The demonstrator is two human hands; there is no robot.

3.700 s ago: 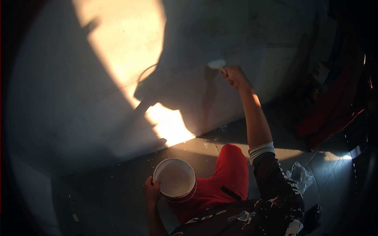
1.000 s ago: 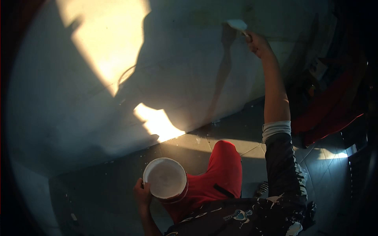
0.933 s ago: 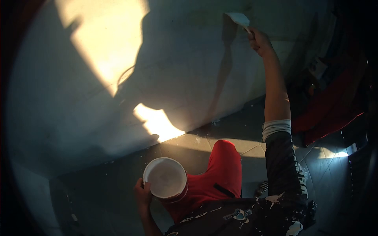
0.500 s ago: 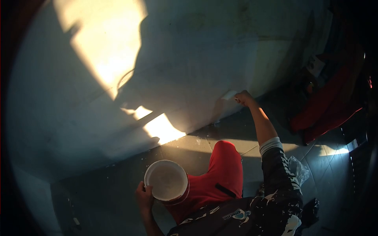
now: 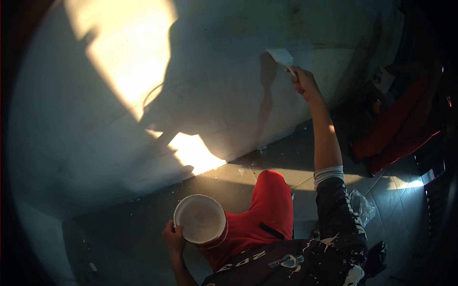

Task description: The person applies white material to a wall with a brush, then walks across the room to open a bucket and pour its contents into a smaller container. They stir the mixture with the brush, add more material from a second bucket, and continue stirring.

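My left hand [image 5: 175,240] grips the rim of a round white bucket [image 5: 220,238], which rests against my red-trousered leg. Its inside looks pale, and I cannot make out how full it is. My right hand [image 5: 304,84] is closed around the handle of a wide paintbrush [image 5: 280,56] with a whitish head. The brush is raised to the pale wall [image 5: 229,90], its tip at or very near the surface, with its shadow just beside it.
Bright sunlight patches fall on the wall. Grey floor tiles [image 5: 305,183] with pale specks run along its foot. At right are a red cloth [image 5: 389,138] and some dark items. A clear plastic bag [image 5: 362,207] lies by my right side.
My right hand has moved up the wall with the paintbrush, from near the floor to well above it. The bucket and my left hand have barely shifted.
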